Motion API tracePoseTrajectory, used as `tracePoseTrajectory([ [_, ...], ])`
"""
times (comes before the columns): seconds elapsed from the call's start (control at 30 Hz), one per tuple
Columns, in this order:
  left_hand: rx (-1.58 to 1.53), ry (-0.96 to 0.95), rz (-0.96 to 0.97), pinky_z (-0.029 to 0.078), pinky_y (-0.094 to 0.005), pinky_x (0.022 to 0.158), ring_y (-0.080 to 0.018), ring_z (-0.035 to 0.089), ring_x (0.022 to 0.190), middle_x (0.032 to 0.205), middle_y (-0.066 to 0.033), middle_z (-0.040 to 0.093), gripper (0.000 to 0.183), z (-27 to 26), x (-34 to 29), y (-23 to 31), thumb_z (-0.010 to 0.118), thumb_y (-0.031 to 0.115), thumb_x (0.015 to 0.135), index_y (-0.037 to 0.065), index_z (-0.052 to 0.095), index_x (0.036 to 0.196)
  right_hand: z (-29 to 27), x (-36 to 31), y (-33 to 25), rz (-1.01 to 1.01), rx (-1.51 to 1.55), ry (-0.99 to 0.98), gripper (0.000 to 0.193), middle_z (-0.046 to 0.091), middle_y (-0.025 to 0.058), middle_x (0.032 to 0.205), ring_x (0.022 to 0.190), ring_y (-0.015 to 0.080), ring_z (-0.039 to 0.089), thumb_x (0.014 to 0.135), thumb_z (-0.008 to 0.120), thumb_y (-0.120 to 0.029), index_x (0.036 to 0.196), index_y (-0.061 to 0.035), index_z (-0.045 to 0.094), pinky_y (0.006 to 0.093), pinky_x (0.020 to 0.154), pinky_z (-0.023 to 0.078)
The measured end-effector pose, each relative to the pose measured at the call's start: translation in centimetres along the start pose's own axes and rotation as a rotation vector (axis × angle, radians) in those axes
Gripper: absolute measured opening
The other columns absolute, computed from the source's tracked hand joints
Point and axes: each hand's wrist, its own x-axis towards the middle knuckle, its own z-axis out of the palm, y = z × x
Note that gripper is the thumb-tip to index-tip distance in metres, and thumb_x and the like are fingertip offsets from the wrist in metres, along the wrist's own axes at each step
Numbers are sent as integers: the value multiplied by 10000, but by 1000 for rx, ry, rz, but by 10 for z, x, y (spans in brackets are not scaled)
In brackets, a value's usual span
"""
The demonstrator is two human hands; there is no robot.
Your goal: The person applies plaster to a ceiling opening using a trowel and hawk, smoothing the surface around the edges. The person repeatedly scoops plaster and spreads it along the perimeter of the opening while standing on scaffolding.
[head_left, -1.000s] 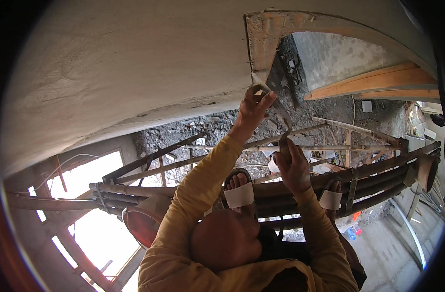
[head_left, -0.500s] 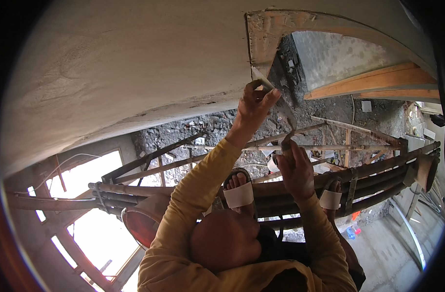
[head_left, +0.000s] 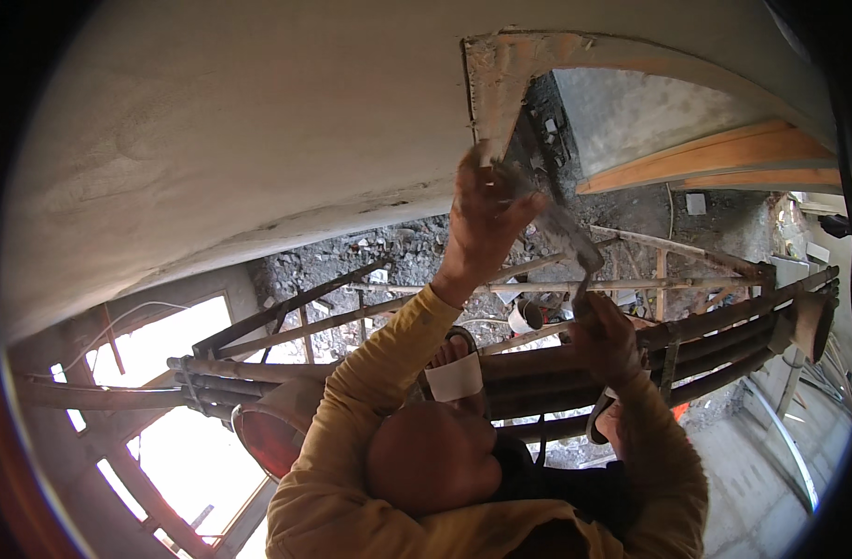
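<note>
My left hand (head_left: 482,219) is raised at the lower end of the wall's rough strip (head_left: 496,98), beside the opening. Its fingers are smeared by motion, and whether the pale flat piece is still among them is hidden. In my right hand (head_left: 610,340), lower and to the right, is a trowel with its handle (head_left: 586,312) gripped in closed fingers. The grey trowel blade (head_left: 568,233) extends up and left from a bent neck toward my left hand.
Bamboo and timber scaffold poles (head_left: 528,365) run beneath my sandalled feet. A red-lined bucket (head_left: 263,438) sits at lower left. Rubble ground (head_left: 417,244) shows below through the poles. The plastered wall (head_left: 258,140) fills the upper left, and orange timber boards (head_left: 696,158) lie beyond the opening.
The trowel has swung up and its blade now shows broadside. My right hand has shifted right and slightly down; the pale piece in my left fingers has blurred. My right foot has turned.
</note>
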Motion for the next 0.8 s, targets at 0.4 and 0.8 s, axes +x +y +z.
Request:
tracePoseTrajectory([
  [0.4, 226, -386, -52, 518, -329, 757, -193, 663, 819, 871, -126, 679, 170, -29, -36, -25, 650, 148, 872, -10, 646, 936, -111, -13, 15, 289, -22, -573, 346, 663, 126, 885, 790, 184, 660, 782, 728, -143, 1080, -4, 620, 327, 664, 527],
  [0.8, 1360, -468, -8, 331, -549, 1022, -322, 453, 1255, 1401, -154, 425, 873, -38, -115, -124, 595, 630, 794, 118, 310, 1441, -117, 18, 131, 326, -299, -703, 385, 634, 112, 767, 678, 218, 626, 840, 608, -200, 1167, 3, 589, 336, 642, 518],
])
